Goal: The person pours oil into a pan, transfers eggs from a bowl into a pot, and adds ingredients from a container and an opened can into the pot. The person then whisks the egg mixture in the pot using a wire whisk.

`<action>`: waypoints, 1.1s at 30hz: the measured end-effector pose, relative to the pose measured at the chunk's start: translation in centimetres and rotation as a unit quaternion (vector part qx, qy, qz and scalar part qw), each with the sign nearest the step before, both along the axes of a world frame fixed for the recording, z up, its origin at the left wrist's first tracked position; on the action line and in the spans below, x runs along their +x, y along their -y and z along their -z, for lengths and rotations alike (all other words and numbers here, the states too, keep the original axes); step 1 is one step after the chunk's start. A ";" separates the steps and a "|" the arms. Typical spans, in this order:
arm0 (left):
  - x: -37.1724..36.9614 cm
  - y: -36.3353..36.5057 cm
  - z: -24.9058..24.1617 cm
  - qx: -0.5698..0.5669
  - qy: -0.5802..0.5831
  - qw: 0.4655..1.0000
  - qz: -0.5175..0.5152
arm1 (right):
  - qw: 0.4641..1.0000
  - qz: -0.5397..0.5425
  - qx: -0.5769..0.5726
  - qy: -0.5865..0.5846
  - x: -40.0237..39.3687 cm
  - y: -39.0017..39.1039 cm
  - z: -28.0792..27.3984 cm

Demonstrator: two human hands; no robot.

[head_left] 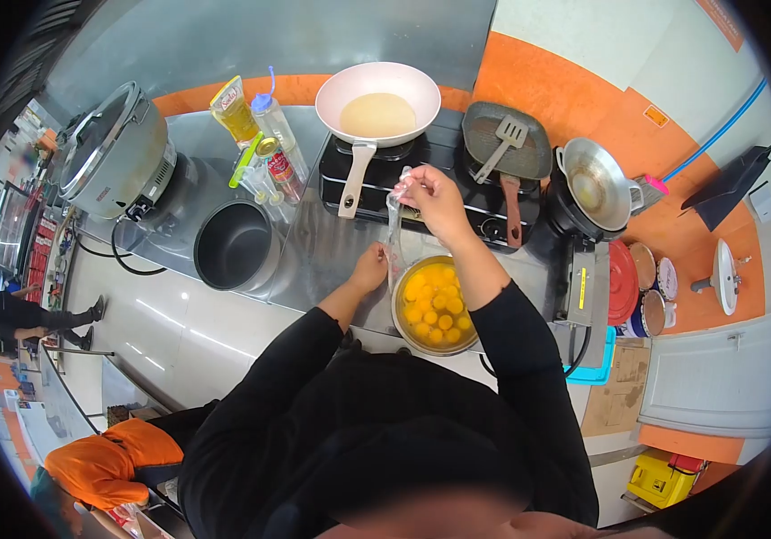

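Observation:
My right hand (pixel 435 205) is raised in front of the gas stove (pixel 318 184), its fingers pinching the top of a small clear plastic bag (pixel 394 223). The bag hangs down as a narrow strip, and its contents are hard to make out. Lower and to the left, my left hand (pixel 370 267) is closed at the bag's lower part. Just right of the bag, a metal bowl (pixel 397 322) holds many raw eggs with whole yolks (pixel 430 304). A pale pink frying pan (pixel 327 101) with a little liquid in it sits on the stove's left burner.
A square grill pan (pixel 480 135) with a slotted turner (pixel 511 133) and a metal wok (pixel 615 166) stand right. Left are bottles (pixel 276 121), a dark pot (pixel 233 247) and a large cooker (pixel 125 171). A person in orange (pixel 102 467) is behind, lower left.

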State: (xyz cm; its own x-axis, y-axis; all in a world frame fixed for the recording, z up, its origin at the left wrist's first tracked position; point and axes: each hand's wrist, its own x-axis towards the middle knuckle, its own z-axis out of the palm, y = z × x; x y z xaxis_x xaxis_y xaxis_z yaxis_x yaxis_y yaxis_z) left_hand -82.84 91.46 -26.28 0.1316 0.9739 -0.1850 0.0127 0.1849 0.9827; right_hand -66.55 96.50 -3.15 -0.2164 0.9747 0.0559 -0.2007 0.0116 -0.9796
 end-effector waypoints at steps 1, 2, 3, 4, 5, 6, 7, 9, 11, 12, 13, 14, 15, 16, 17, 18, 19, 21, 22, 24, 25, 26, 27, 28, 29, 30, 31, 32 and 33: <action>0.0 -0.3 0.8 -0.014 -0.056 0.998 -0.021 | 1.000 -0.002 -0.001 -0.001 0.2 0.2 0.3; 0.0 -0.7 1.7 -0.028 -0.112 0.992 -0.043 | 1.000 -0.008 -0.007 0.001 0.3 0.4 0.7; 0.3 -1.0 2.5 -0.027 -0.113 0.992 -0.045 | 1.000 -0.014 -0.012 0.003 0.5 0.6 1.0; 0.6 -1.0 3.1 -0.013 -0.181 0.980 -0.077 | 1.000 -0.016 -0.012 0.002 0.8 1.1 1.0; 1.0 -1.1 3.8 0.001 -0.248 0.963 -0.108 | 0.999 -0.016 -0.029 0.007 1.0 1.8 1.1; 1.5 -0.8 1.6 0.001 -0.248 0.962 -0.112 | 0.999 -0.017 -0.046 0.013 1.3 2.4 1.2; 2.2 0.2 -2.7 -0.095 -0.136 0.975 -0.150 | 0.998 -0.013 -0.055 0.016 1.7 2.7 2.2; 2.8 0.7 -5.1 -0.187 -0.020 0.962 -0.195 | 0.998 0.000 -0.051 0.030 2.8 3.9 3.2; 2.5 0.6 -4.0 -0.195 0.018 0.960 -0.198 | 0.998 0.022 -0.041 0.050 3.9 4.9 4.5; 2.3 0.3 -1.8 -0.147 -0.084 0.968 -0.186 | 0.998 0.025 -0.035 0.054 4.5 5.3 5.2; 1.9 -0.2 0.9 -0.099 -0.189 0.961 -0.175 | 0.996 0.038 -0.039 0.065 4.8 5.8 5.7; 1.8 -0.7 2.9 -0.099 -0.193 0.956 -0.197 | 0.995 0.050 -0.042 0.076 5.1 6.2 6.2; 2.0 -1.1 4.5 -0.099 -0.170 0.960 -0.200 | 0.993 0.055 -0.040 0.097 5.4 6.4 7.1; 1.6 -1.1 4.6 -0.099 -0.147 0.964 -0.199 | 0.990 0.065 -0.040 0.120 5.6 6.4 7.9; 1.0 -1.0 4.9 -0.102 -0.145 0.962 -0.209 | 0.984 0.071 -0.020 0.163 5.7 6.2 8.8; 0.8 -0.8 4.0 -0.076 -0.165 0.965 -0.188 | 0.984 0.066 -0.022 0.167 5.3 6.2 9.0; 1.0 -0.7 4.4 -0.049 -0.183 0.969 -0.158 | 0.959 0.089 0.073 0.258 4.6 6.1 8.6; 0.5 -1.5 6.8 -0.084 -0.131 0.978 -0.140 | 0.925 0.075 0.175 0.329 3.6 5.7 8.3; 0.2 -1.8 8.0 -0.116 -0.085 0.981 -0.130 | 0.932 0.036 0.185 0.310 2.8 5.0 8.9; 0.4 -0.5 3.9 -0.150 0.028 0.979 -0.136 | 0.881 -0.061 0.341 0.322 2.0 3.4 10.9; 0.4 0.2 1.8 -0.185 0.137 0.962 -0.148 | 0.898 -0.112 0.249 0.345 1.3 3.3 11.5; 0.4 0.4 0.8 -0.183 0.140 0.962 -0.144 | 0.905 -0.163 0.153 0.362 0.6 3.3 12.1; 0.4 0.5 0.2 -0.197 0.137 0.960 -0.145 | 0.904 -0.160 0.154 0.365 0.2 3.1 12.9; 0.4 0.7 -0.3 -0.212 0.135 0.957 -0.147 | 0.886 -0.160 0.142 0.411 -0.1 2.9 13.5; 0.3 0.9 -0.7 -0.211 0.137 0.957 -0.145 | 0.866 -0.160 0.129 0.455 -0.3 2.8 14.0; 0.1 1.1 -1.0 -0.227 0.169 0.949 -0.141 | 0.865 -0.159 0.130 0.458 -0.6 3.0 13.7; -0.2 1.3 -1.3 -0.241 0.200 0.940 -0.136 | 0.838 -0.158 0.135 0.504 -0.9 3.2 13.4; -0.5 1.4 -1.6 -0.241 0.201 0.940 -0.135 | 0.809 -0.157 0.138 0.549 -1.0 3.4 13.0; -0.7 1.6 -1.7 -0.236 0.199 0.943 -0.122 | 0.774 -0.202 0.156 0.580 -0.8 3.6 12.4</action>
